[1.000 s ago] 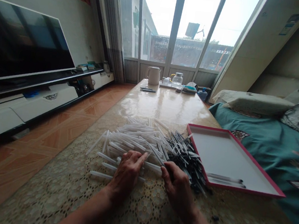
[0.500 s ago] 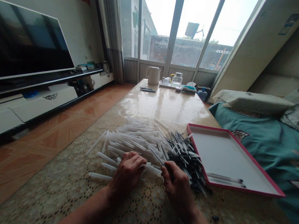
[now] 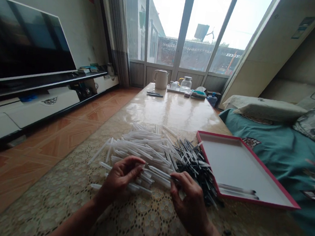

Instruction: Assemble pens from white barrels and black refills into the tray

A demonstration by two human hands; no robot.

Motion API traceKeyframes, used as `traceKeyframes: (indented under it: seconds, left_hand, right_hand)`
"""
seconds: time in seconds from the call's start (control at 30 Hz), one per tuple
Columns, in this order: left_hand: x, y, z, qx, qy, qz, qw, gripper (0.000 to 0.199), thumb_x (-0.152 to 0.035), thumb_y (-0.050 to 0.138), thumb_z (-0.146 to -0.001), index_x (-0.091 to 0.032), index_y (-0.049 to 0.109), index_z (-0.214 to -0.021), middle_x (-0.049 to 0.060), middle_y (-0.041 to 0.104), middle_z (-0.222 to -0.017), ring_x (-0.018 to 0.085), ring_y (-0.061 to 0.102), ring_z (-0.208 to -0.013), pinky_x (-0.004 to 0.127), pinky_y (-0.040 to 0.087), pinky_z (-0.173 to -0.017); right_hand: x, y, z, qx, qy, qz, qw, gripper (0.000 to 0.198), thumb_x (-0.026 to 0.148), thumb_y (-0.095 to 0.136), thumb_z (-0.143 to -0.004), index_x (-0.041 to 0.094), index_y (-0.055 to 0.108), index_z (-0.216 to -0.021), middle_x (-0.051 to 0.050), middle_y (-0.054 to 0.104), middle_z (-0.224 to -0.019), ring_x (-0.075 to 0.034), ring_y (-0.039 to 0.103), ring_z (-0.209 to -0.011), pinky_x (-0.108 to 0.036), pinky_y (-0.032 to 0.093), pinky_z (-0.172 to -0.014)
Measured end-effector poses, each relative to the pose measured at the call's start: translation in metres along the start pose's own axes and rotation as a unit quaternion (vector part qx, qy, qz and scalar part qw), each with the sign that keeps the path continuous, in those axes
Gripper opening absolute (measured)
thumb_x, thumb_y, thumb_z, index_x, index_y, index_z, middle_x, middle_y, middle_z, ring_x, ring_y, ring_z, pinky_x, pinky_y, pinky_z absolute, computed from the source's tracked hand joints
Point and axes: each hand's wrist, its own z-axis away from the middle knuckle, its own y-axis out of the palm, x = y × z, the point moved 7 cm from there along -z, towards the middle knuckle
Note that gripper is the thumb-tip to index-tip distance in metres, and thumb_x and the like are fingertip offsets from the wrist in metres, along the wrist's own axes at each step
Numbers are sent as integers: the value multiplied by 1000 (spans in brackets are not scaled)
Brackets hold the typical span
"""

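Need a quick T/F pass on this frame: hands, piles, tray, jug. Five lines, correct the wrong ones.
1. The right hand grips a slim rod. True.
2. The dark thin sticks lie between the white tubes and the red-rimmed tray. True.
3. The red-rimmed tray is full to the rim. False: only a few pen-like sticks lie in it, along its near side.
4. The left hand is inside the red-rimmed tray. False: it is by the white tubes.
5. A cream jug stands toward the far end of the table. True.
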Motion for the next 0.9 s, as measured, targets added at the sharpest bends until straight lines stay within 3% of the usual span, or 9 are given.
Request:
traceKeyframes:
  seconds: [0.37, 0.57, 0.9]
  left_hand:
    - [-1, 4, 2, 15, -26, 25, 999, 20, -31, 73, -76, -16, 66, -89, 0, 64, -67, 11, 54, -56, 22, 44, -53]
    - [3, 12, 4, 54, -38, 29, 997, 23, -35, 70, -78, -15, 66, -88, -1, 62, -63, 10, 52, -52, 21, 41, -50]
    - [10, 23, 10, 67, -63, 43, 995, 21, -34, 72, -77, -15, 65, -85, -2, 59, -61, 8, 49, -52, 19, 39, -49]
  right_hand:
    - [5, -1, 0, 11, -22, 26, 999, 18, 14, 49, -85, 19, 63, -95, -4, 58, -77, -16, 56, -68, -27, 43, -65]
    - [8, 2, 0, 18, -43, 38, 998, 17, 16, 48, -89, 19, 63, -98, -3, 58, -77, -16, 56, -69, -27, 42, -66]
    - [23, 11, 3, 66, -159, 205, 963, 22, 22, 42, -98, 18, 62, -89, -3, 58, -70, -16, 52, -60, -28, 29, -56]
